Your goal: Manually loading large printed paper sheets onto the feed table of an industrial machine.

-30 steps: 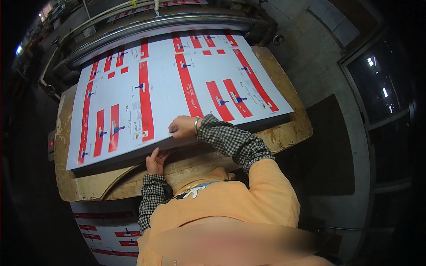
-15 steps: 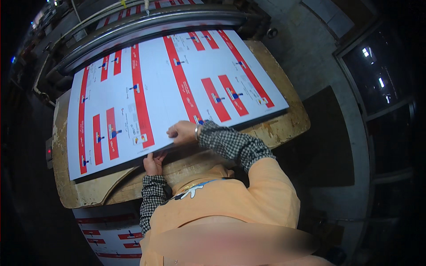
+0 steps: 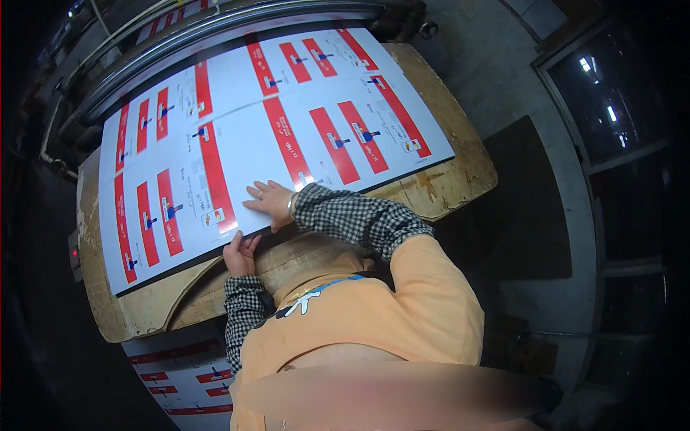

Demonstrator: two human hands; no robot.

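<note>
A large white printed sheet with red strips and small blue figures lies on a dark-edged stack or board. My right hand rests palm down on it near the front edge, fingers spread. Just left of that, my left hand grips the front edge of the sheet, thumb up and fingers curled partly out of sight below. Beyond a crosswise seam, a second printed sheet with the same pattern runs up to a metal roller.
A worn wooden board with rounded corners carries the sheets. More printed sheets are low at the left, under the board. A small handwheel sits right of the roller. Dark window panes stand at the right.
My right hand has gone from curled at the front edge to spread flat on the sheet, slightly left. A seam with offset red strips now shows between near and far sheets.
</note>
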